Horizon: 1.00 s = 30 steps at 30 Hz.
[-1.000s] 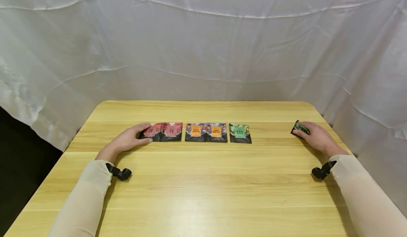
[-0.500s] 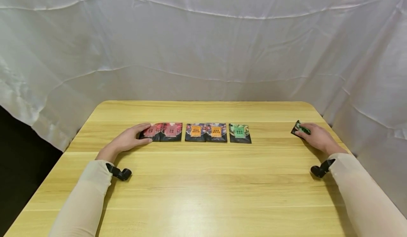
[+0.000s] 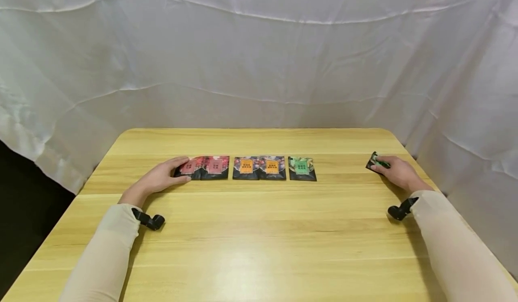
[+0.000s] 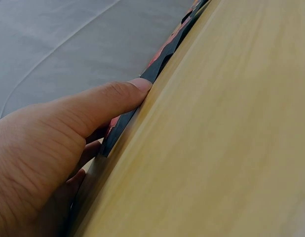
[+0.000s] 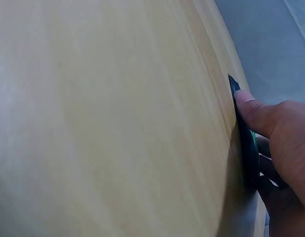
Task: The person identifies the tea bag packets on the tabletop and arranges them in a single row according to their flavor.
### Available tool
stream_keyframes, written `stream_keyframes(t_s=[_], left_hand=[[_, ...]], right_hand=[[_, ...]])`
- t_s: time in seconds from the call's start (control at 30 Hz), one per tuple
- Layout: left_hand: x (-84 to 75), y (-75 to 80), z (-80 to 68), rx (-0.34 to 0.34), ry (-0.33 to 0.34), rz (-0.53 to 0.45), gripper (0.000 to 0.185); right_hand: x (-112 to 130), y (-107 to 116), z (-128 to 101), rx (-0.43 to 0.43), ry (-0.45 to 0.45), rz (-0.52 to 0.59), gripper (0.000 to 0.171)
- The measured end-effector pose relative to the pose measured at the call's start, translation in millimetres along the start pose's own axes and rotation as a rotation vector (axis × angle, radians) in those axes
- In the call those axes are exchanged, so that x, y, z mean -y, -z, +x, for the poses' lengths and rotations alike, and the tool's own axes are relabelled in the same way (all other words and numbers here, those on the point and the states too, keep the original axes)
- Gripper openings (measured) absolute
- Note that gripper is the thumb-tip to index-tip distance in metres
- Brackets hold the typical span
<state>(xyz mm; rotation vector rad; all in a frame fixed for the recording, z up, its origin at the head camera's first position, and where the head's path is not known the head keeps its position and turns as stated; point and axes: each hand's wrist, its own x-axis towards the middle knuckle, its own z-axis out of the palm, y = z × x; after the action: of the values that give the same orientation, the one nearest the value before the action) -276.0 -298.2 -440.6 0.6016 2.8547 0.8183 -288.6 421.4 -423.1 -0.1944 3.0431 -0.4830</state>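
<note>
**Head view: two hands on packets at either end of a row**

Head camera looks down a wooden worktop (image 3: 259, 239); both sleeved forearms run up from its near edge, a small black camera mount at each wrist.

At about 10 o'clock, the left hand (image 3: 155, 181) lies on the worktop, fingers laid over the left end of the red packet (image 3: 190, 167) and thumb at its near edge; in the left wrist view the thumb (image 4: 100, 106) presses against that edge. Its grip is loose and fairly straight.

At about 2 o'clock, well apart from the row, the right hand (image 3: 398, 172) has its grip pinching a green packet (image 3: 374, 161), thumb (image 5: 256, 116) on top and fingers beneath.

Between them lie a second red packet (image 3: 216, 167), two orange packets (image 3: 259, 167) and another green one (image 3: 301, 168). White cloth (image 3: 259, 54) hangs behind.
</note>
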Motion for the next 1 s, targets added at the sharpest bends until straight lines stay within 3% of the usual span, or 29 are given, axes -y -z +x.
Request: stream_keyframes(t_s=[1.0], left_hand=[[-0.8, -0.7, -0.4, -0.004, -0.006, -0.008, 0.084]], right_hand=[[34, -14, 0, 0.033, 0.087, 0.056, 0.068]])
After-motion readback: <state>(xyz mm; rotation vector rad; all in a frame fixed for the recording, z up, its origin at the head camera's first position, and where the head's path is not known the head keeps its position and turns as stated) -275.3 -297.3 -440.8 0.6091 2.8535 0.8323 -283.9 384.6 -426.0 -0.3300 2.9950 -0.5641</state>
